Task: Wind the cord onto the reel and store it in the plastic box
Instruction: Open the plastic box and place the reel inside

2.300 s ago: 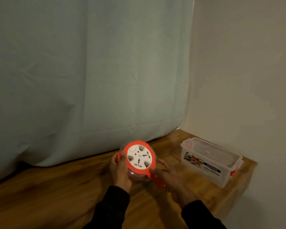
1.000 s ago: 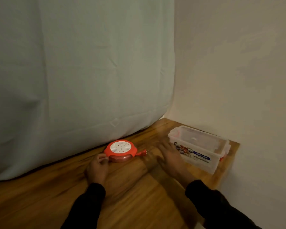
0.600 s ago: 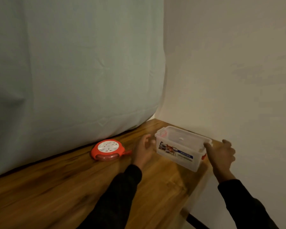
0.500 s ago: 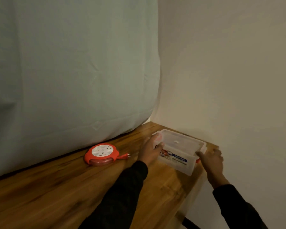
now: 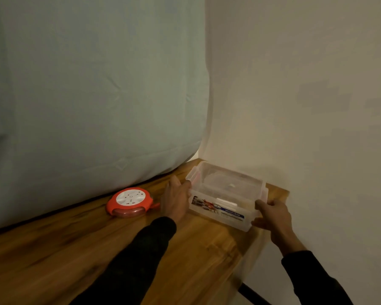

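The red cord reel (image 5: 129,202) with a white socket face lies flat on the wooden table (image 5: 75,256), its cord wound inside and a short red plug end sticking out to the right. To its right stands the clear plastic box (image 5: 226,198) with its lid on and a blue label on the front. My left hand (image 5: 176,199) presses against the box's left end. My right hand (image 5: 272,216) grips its right front corner. Both sleeves are black.
A pale green cloth (image 5: 92,91) hangs behind the table down to its surface. A plain wall (image 5: 306,106) closes the right side. The table's right edge (image 5: 251,245) runs just beside the box, with the floor below.
Both hands left the reel, which now lies flat on the table, and moved right to take hold of the plastic box at its two ends. The box has shifted slightly nearer.
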